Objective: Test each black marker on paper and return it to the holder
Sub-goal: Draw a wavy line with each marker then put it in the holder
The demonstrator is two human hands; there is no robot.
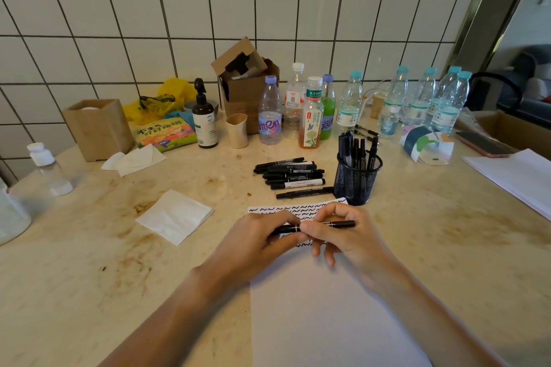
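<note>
Both hands hold one black marker [343, 224] level over the white paper [328, 307]. My left hand [262, 235] grips its left end and my right hand [343, 232] pinches its middle. Rows of black squiggles [286, 209] run across the paper's top. A pile of several black markers [290, 176] lies on the counter beyond the paper. The black mesh holder [356, 180] stands at the paper's top right corner with several markers upright in it.
A folded tissue [174, 216] lies left of the paper. Several bottles [310, 113], a cardboard box [247, 83], a paper cup [237, 129] and a wooden box [98, 128] line the tiled wall. A phone [483, 144] and white sheets [518, 176] lie at right.
</note>
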